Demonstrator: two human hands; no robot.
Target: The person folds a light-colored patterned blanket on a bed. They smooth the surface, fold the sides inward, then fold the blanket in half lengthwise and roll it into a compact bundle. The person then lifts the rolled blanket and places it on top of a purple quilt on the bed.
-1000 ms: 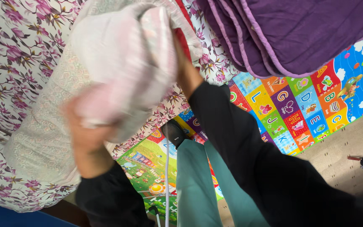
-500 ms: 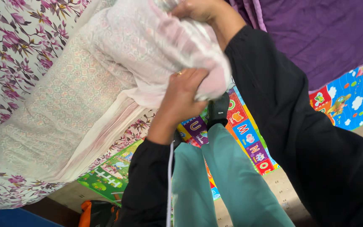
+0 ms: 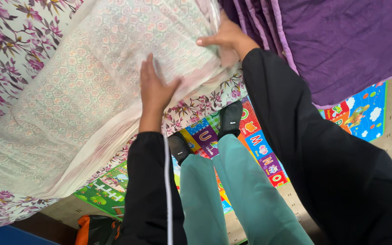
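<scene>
The pale pink cloth with a fine honeycomb print (image 3: 82,95) lies spread flat over the white bedsheet with purple flowers (image 3: 5,54), its long axis running from the lower left up to the upper right, its striped edge toward the colourful foam play mat (image 3: 259,149) below. The left hand (image 3: 154,90) rests on the cloth's lower right part, palm down, fingers straight and together, thumb spread, gripping nothing. Further right, the right hand (image 3: 227,37) lies at the cloth's upper right corner, index finger stretched leftward over the fabric; whether it pinches the corner cannot be told. Right of that corner lies a folded purple blanket (image 3: 341,41).
</scene>
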